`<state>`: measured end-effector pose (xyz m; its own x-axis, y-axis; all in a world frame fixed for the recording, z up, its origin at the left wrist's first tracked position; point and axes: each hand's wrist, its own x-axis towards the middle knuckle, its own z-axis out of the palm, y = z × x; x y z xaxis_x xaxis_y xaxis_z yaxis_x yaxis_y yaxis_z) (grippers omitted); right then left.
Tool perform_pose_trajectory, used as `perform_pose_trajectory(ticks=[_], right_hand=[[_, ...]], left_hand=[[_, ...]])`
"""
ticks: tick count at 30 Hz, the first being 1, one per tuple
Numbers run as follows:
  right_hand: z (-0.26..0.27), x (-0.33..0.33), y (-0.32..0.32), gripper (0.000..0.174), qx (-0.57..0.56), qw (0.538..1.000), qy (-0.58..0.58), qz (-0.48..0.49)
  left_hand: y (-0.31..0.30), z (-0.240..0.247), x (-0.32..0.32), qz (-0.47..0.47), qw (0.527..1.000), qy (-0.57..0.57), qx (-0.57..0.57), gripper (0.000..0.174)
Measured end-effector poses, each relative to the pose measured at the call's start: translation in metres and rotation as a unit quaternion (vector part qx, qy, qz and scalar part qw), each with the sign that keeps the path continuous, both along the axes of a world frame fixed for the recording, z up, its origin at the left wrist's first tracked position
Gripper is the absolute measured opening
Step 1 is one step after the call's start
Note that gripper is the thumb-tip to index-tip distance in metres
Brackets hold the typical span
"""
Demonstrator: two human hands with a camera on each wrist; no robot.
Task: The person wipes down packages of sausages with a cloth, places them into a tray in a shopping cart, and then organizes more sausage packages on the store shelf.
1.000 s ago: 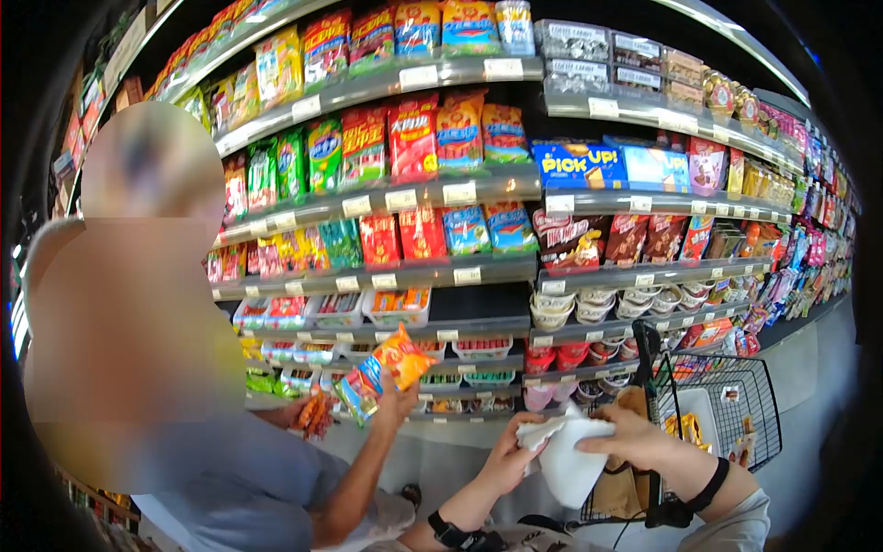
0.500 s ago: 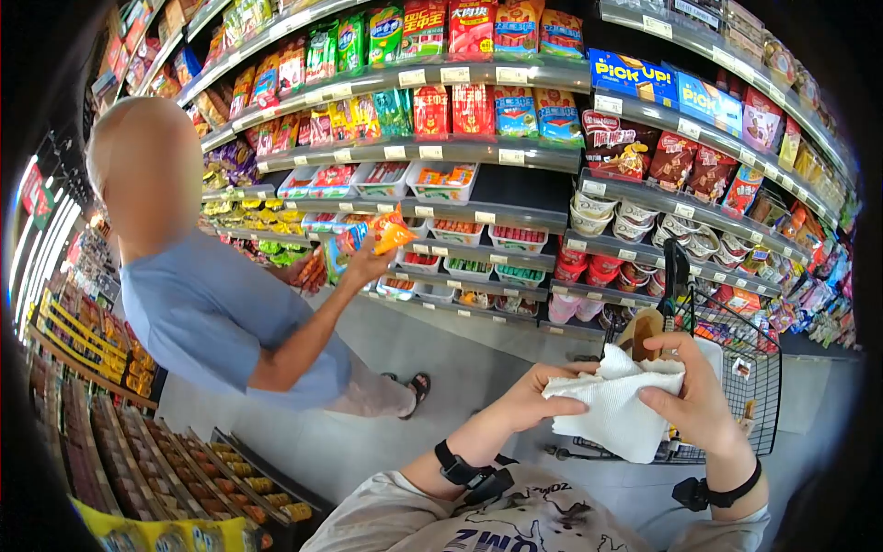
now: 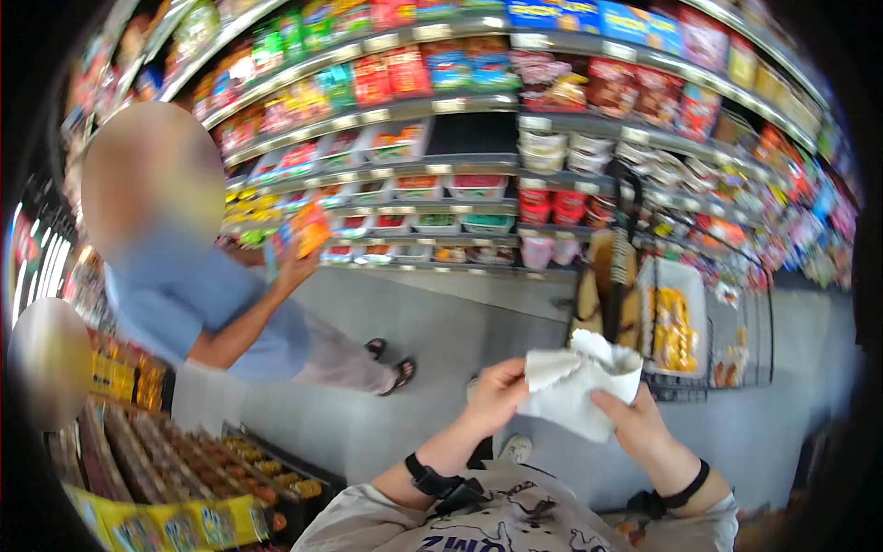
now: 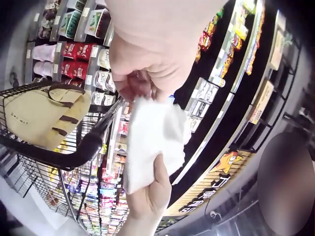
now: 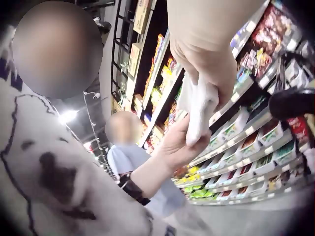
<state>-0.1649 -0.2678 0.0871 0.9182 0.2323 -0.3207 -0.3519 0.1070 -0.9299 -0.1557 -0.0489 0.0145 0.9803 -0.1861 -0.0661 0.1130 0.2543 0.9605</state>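
Observation:
A white ribbed cloth with ragged edges is stretched between my two hands, in front of my chest. My left hand pinches its left side, fingers curled in at the border. On the opposite side my right hand grips it with the thumb lying across the front. In the left wrist view the cloth hangs as a folded sheet below my left hand. Seen from the right wrist, it is a narrow white fold between both hands.
A wire shopping cart stands just ahead at right, with a paper bag and a white tray of yellow packets. Snack shelves run along the front. At left, a person in a blue shirt holds an orange packet.
The head view has tilted downward, showing more floor and cart. Both hands keep hold of the cloth, whose folds have shifted. The other person appears farther left than a second ago.

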Motion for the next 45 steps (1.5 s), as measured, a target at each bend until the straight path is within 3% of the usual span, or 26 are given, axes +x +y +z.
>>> perform_pose_trajectory(ticks=[1,3,5,7,9,10,11,13,15,19,21,23,25,27,29,31,34,35,45], right_hand=[[-0.002,-0.002,-0.01,0.023,-0.011,0.997,-0.032,-0.071],[-0.012,0.001,-0.043,0.023,-0.207,0.943,-0.229,-0.128],[-0.04,0.016,-0.065,0.03,-0.239,0.901,-0.284,-0.226],[-0.064,0.035,-0.067,0.036,-0.309,0.885,-0.292,-0.188],[-0.112,0.054,-0.051,0.03,-0.271,0.923,-0.235,-0.139],[-0.097,0.052,-0.039,0.023,-0.409,0.891,-0.177,-0.084],[-0.118,0.057,-0.028,0.016,-0.456,0.834,-0.259,-0.169],[-0.105,0.063,-0.011,0.014,-0.458,0.826,-0.262,-0.199],[-0.102,0.072,-0.001,0.013,-0.458,0.832,-0.258,-0.179],[-0.092,0.096,0.03,0.018,-0.429,0.863,-0.219,-0.155],[-0.093,0.108,0.039,0.023,-0.352,0.914,-0.178,-0.096],[-0.102,0.118,0.041,0.028,-0.206,0.968,-0.131,-0.063],[-0.077,0.122,0.031,0.035,-0.225,0.967,-0.117,-0.037],[-0.068,0.116,0.008,0.034,-0.31,0.936,-0.144,-0.089],[-0.09,0.113,-0.044,0.035,-0.336,0.927,-0.12,-0.117],[-0.09,0.106,-0.09,0.032,-0.349,0.909,-0.064,-0.217],[-0.083,0.095,-0.153,0.033,-0.503,0.83,-0.053,-0.236],[-0.093,0.093,-0.173,0.032,-0.526,0.81,-0.03,-0.257],[-0.18,0.122,-0.265,0.023,-0.676,0.706,0.07,-0.199]], left_hand=[[-0.005,0.005,0.0,0.04,0.998,0.033,-0.026,0.025],[-0.001,0.019,0.007,0.001,0.999,0.032,-0.003,0.026],[-0.002,0.014,0.017,-0.038,0.997,0.052,0.033,0.025],[-0.009,0.004,0.032,-0.08,0.995,0.045,0.049,0.027],[-0.014,-0.002,0.051,-0.114,0.99,0.04,0.07,0.029],[-0.018,-0.005,0.06,-0.125,0.988,0.029,0.088,0.032],[-0.02,-0.007,0.071,-0.135,0.985,0.016,0.105,0.036],[-0.022,-0.012,0.091,-0.153,0.98,0.016,0.123,0.041],[-0.029,-0.018,0.107,-0.185,0.973,0.018,0.14,0.047],[-0.04,-0.026,0.137,-0.139,0.981,-0.008,0.138,0.068],[-0.036,-0.034,0.149,-0.107,0.978,-0.045,0.172,0.069],[-0.028,-0.037,0.161,-0.096,0.976,-0.019,0.197,0.064],[-0.02,-0.04,0.175,-0.095,0.981,-0.06,0.156,0.058],[-0.003,-0.043,0.184,-0.105,0.954,-0.118,0.254,0.052],[0.006,-0.009,0.184,-0.109,0.944,-0.051,0.306,0.051],[0.017,-0.01,0.188,-0.094,0.946,-0.068,0.303,0.05],[0.044,-0.034,0.2,-0.05,0.899,-0.125,0.416,0.049],[0.044,-0.011,0.2,-0.057,0.913,-0.07,0.399,0.049],[0.108,-0.004,0.21,-0.049,0.9,-0.058,0.43,0.051]])
